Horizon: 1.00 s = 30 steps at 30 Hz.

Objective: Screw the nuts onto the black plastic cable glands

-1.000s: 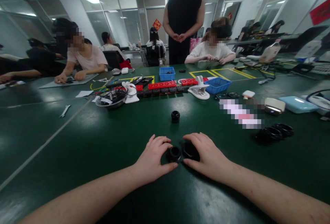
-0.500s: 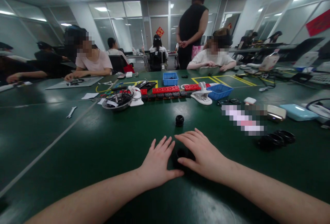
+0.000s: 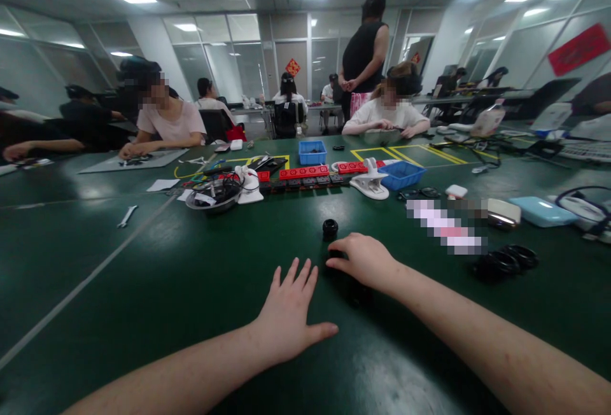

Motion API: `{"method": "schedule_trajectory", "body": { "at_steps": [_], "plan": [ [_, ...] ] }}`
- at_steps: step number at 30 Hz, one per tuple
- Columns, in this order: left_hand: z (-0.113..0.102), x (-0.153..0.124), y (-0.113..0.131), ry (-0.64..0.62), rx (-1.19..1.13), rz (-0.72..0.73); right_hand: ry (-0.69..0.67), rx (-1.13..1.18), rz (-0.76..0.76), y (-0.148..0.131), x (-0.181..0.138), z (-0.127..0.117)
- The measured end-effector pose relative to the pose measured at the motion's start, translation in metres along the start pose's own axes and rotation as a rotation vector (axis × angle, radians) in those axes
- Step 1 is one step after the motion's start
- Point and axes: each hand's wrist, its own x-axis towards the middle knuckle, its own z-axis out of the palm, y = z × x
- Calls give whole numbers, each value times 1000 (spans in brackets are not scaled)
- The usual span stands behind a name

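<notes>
My left hand (image 3: 289,316) lies flat on the green table (image 3: 157,275) with its fingers spread and nothing in it. My right hand (image 3: 365,261) reaches further out, fingers curled down over a black round part (image 3: 334,253) that shows only at the fingertips. Just beyond those fingertips a small black cylinder (image 3: 330,228) stands on the table, apart from the hand. A dark shape (image 3: 360,294) sits under my right wrist, too shadowed to make out.
Black rings (image 3: 506,259) lie to the right. Across the middle are red power strips (image 3: 305,173), two blue bins (image 3: 401,174), a white clip stand (image 3: 375,184), a metal bowl (image 3: 212,195) and a wrench (image 3: 126,216). People sit on the far side; one person stands behind them.
My left hand let go of a black part and flattened on the table. My right hand slid forward over the black part toward the small cylinder. My view tilted up.
</notes>
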Motion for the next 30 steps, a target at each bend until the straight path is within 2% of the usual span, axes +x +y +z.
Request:
{"method": "schedule_trajectory", "body": {
  "at_steps": [7,12,20,30],
  "plan": [
    [1,1,-1,13,-14,15,29,-24,147,22,0,2],
    [3,2,-4,16,-23,20,52,-38,249,47,-14,3],
    [10,3,-8,49,-26,40,58,-33,388,79,-68,5],
    [11,4,-8,38,-22,40,84,154,485,103,-133,12]
  ]
}}
